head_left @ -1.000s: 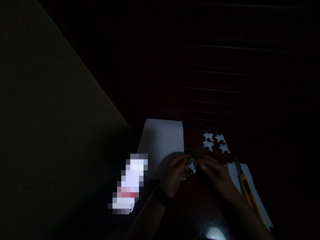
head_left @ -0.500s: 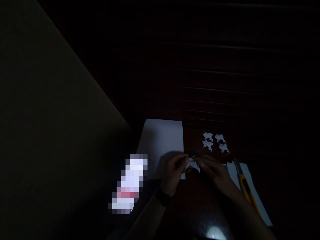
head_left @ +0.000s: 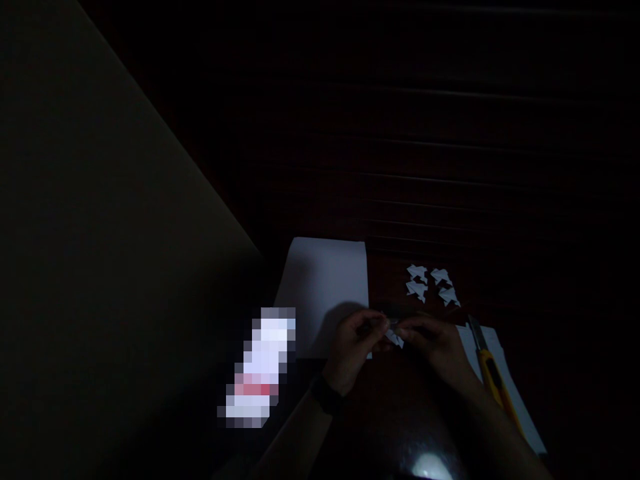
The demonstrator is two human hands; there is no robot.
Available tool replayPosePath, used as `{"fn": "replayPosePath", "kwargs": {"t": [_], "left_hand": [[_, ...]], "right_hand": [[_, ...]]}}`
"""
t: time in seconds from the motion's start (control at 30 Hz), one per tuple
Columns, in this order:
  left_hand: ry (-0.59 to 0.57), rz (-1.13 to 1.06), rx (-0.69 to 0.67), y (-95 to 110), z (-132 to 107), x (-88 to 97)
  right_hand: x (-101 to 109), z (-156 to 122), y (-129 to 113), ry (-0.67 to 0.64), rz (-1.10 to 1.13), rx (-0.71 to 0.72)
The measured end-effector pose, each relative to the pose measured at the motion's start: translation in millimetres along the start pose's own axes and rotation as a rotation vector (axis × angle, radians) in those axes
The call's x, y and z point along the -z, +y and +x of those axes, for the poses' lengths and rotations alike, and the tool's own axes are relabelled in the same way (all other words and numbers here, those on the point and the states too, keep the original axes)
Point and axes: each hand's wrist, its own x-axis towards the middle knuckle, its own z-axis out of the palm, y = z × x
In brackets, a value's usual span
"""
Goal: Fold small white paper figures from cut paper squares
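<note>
The scene is very dark. My left hand [head_left: 356,350] and my right hand [head_left: 434,348] meet low in the middle of the view, fingertips pinched together on a small folded white paper piece [head_left: 395,337]. A dark band sits on my left wrist. Just beyond my hands, several small folded white paper shapes [head_left: 432,284] lie in a cluster on the dark wooden table [head_left: 450,200]. A white paper sheet [head_left: 327,283] lies flat behind my left hand.
A yellow utility knife [head_left: 493,381] rests on another white sheet [head_left: 520,407] to the right of my right hand. A blurred white and red object [head_left: 260,370] lies to the left. A pale slanted surface [head_left: 90,253] fills the left side.
My fingertips have drawn closer together over the small paper piece, which now shows less between them and sits slightly lower. Everything else is unmoved.
</note>
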Motion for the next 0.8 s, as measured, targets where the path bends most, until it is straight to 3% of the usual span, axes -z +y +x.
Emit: {"fn": "replayPosePath", "kwargs": {"t": [0.27, 0.33, 0.5, 0.7, 0.8], "left_hand": [[-0.097, -0.047, 0.061, 9.9, -4.3, 0.1], [-0.096, -0.043, 0.062, 10.6, -4.0, -0.7], [0.046, 0.113, -0.048, 1.9, 0.8, 0.0], [-0.001, 0.271, -0.118, -2.0, 2.7, 4.1], [-0.034, 0.346, -0.147, -0.7, 2.5, 3.6]], "right_hand": [[3.1, 0.9, -5.6, -0.107, -0.016, 0.085], [1.9, 0.3, -5.8, -0.08, -0.061, 0.11], [-1.5, -2.0, -1.4, 0.055, -0.117, 0.085], [-2.2, 0.6, 1.3, 0.158, -0.089, 0.138], [-1.2, 2.8, 0.1, 0.142, -0.043, 0.178]]}}
